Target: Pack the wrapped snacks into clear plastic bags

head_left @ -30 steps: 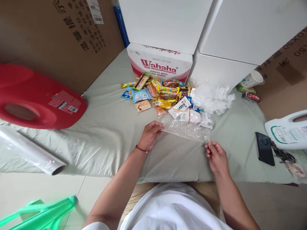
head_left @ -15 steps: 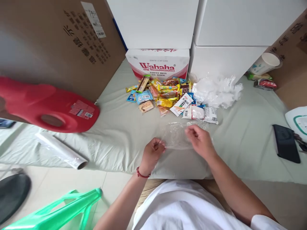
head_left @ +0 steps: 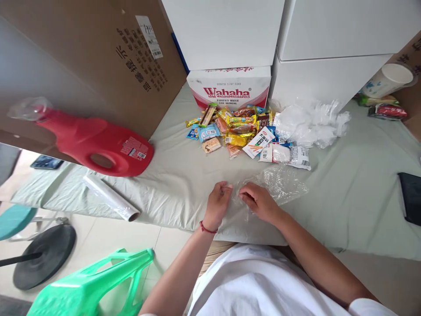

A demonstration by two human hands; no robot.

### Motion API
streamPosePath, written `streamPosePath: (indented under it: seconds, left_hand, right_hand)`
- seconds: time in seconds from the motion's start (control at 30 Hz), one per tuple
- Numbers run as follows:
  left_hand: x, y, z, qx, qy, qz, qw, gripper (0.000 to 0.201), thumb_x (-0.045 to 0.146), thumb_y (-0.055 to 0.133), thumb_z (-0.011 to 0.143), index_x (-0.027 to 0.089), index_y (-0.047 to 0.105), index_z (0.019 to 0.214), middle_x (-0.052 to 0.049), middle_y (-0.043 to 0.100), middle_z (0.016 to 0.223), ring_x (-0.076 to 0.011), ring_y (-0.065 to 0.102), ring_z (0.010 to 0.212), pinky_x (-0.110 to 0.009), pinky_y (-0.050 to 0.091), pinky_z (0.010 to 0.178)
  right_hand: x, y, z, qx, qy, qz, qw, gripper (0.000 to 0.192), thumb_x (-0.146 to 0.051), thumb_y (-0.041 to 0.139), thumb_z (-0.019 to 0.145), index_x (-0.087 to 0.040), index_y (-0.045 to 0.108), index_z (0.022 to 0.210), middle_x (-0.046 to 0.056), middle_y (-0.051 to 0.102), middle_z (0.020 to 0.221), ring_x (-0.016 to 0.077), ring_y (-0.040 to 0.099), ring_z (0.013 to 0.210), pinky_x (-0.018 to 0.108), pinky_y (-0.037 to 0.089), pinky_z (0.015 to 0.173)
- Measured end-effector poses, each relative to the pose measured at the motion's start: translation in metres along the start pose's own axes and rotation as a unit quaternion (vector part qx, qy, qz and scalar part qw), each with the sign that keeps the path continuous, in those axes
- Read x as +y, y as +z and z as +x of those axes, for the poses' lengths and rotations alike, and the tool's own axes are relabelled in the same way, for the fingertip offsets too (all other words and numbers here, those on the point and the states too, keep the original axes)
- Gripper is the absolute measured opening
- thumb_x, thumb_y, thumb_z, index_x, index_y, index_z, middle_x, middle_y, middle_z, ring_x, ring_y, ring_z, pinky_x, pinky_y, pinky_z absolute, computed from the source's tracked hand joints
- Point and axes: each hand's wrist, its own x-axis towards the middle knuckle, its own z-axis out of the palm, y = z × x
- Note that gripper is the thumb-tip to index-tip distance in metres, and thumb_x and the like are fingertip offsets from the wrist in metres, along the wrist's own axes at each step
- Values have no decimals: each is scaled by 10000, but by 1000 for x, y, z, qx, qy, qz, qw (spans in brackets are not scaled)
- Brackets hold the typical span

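Observation:
A thin, crumpled sheet of clear plastic film (head_left: 282, 182) lies on the light green cloth (head_left: 184, 175) in front of me. My left hand (head_left: 219, 202) is closed in a pinch at the film's left end. Beside it, a small gap apart, my right hand (head_left: 259, 201) has its fingers curled on the film, the bulk of which spreads out to the right. What exactly sits between the fingertips is partly hidden. Just beyond the film is a pile of wrapped snacks (head_left: 241, 127), with a white snack packet (head_left: 274, 153) nearest my right hand.
A heap of crumpled whitish plastic (head_left: 311, 123) adjoins the snacks. Behind stand a Wahaha carton (head_left: 230, 87) and white boxes (head_left: 332, 30). Leftward lie a red jug (head_left: 98, 145) and a film roll (head_left: 112, 197); a green stool (head_left: 88, 285) is below. A black phone (head_left: 411, 197) lies right.
My hands have come closer together. The film, earlier stretched between them, now bunches near the fingers and trails rightward. The view has shifted left, showing more of the jug and floor.

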Motion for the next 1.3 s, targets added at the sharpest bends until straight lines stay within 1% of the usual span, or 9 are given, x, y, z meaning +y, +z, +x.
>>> streamPosePath:
  seconds: [0.13,0.33,0.53,0.63,0.77,0.93,1.1,1.2,1.3]
  left_hand:
    - [5,10,13,-33,-13,-4,999,367,538,773,770,200,639,724,57,477,572,-103,387,550,-253,295,536]
    - [-3,-4,-8,106,-39,-85,990,324,504,753,789,210,620,803,78,446,581,-72,319,487,-227,214,461]
    - [-15,-27,-46,80,-6,51,995,326,521,693,867,199,643,848,51,477,630,-93,385,556,-231,301,513]
    - [-12,-26,-61,25,4,148,989,307,496,650,884,192,652,840,30,515,654,-108,414,586,-244,337,554]
    - [-2,-23,-76,-67,38,282,956,244,426,606,897,207,712,872,-34,643,797,-143,504,627,-287,430,612]
    - [12,-45,-79,-81,35,325,941,441,577,613,907,215,738,1123,-101,701,1033,-182,615,744,-331,515,678]
    - [17,-38,-45,55,5,203,978,542,603,652,888,193,648,1242,-152,701,1234,-246,673,1113,-338,558,851]
    - [17,-11,-17,-22,-15,129,991,605,432,833,733,195,633,1252,-129,723,1173,-223,695,1046,-305,545,823]
    - [16,11,2,-95,-37,96,990,393,441,759,758,167,687,1030,11,631,721,-131,577,658,-248,424,604]
  right_hand:
    - [-5,-10,-23,86,32,12,996,194,-336,550,1022,-232,666,907,3,627,800,147,557,698,278,447,675]
    - [10,-28,-79,300,263,125,908,367,-601,625,951,-234,636,933,-41,508,652,136,439,549,267,368,500]
    - [-1,-62,-111,187,257,-61,946,464,-665,592,948,-228,705,1056,84,706,983,230,636,864,347,522,729]
    - [-20,-68,-83,172,172,-187,952,495,-653,522,997,-226,674,1195,117,703,1167,288,611,1089,412,516,915]
    - [-29,-52,-25,6,155,-316,936,537,-601,602,981,-166,656,1290,162,712,1191,357,588,1142,458,471,950]
    - [-20,-32,11,-209,137,-331,910,169,-197,579,999,-201,738,942,91,751,991,280,621,987,367,402,799]
    - [-14,-28,2,-173,27,-240,955,197,-185,566,1022,-204,742,936,61,699,888,224,548,891,335,373,782]
    - [-14,-35,-6,-105,-50,-168,979,213,-221,551,1040,-200,752,974,65,662,835,214,516,854,329,402,784]
    - [-11,-47,-18,-2,-60,-120,991,226,-284,540,1051,-214,743,981,60,654,816,215,527,853,330,438,782]
